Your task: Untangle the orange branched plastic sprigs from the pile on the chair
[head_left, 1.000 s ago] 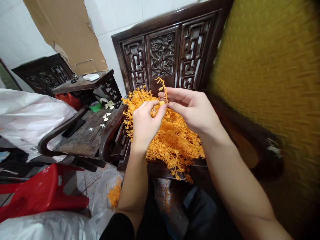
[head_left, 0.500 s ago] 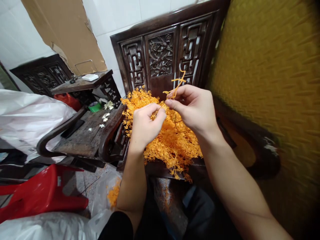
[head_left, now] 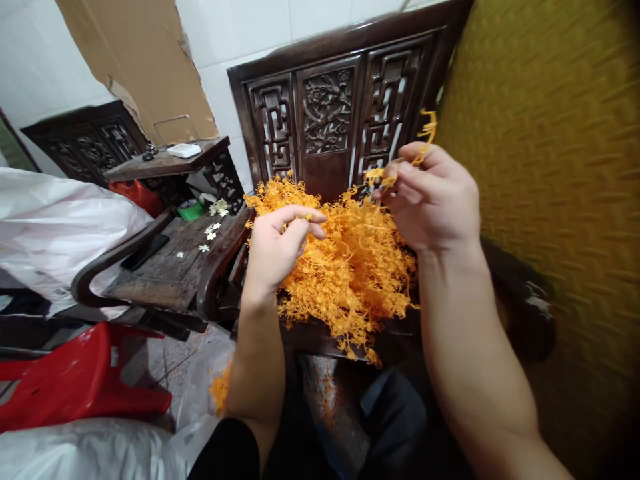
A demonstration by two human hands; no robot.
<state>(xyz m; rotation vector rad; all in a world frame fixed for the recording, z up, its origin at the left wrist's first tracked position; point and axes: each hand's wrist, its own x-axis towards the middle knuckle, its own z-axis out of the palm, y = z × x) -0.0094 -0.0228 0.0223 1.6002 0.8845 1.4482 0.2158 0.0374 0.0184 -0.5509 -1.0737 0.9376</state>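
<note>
A heap of orange plastic sprigs [head_left: 345, 280] with thin branching stems covers the seat of a dark carved wooden chair [head_left: 325, 177]. My right hand [head_left: 440, 200] is raised above the heap's right side, fingers closed on an orange plastic sprig [head_left: 429, 130]; its thin ends stick out above and to the left of the fingers. Over the heap's left part is my left hand [head_left: 275, 250], thumb and forefinger pinched together. A small yellow-orange bit [head_left: 307, 217] shows at that forefinger, its exact kind too small to make out.
A second wooden chair [head_left: 160, 267] on the left carries green tape [head_left: 191, 210] and several small pale flower-shaped pieces [head_left: 213, 230]. A red plastic stool [head_left: 90, 380] and a clear bag [head_left: 195, 380] with orange bits are on the floor. A yellow textured surface [head_left: 545, 147] rises at right.
My right hand has moved up and right, away from my left hand, carrying the sprig. My left hand has shifted slightly left, and its fingers have straightened somewhat.
</note>
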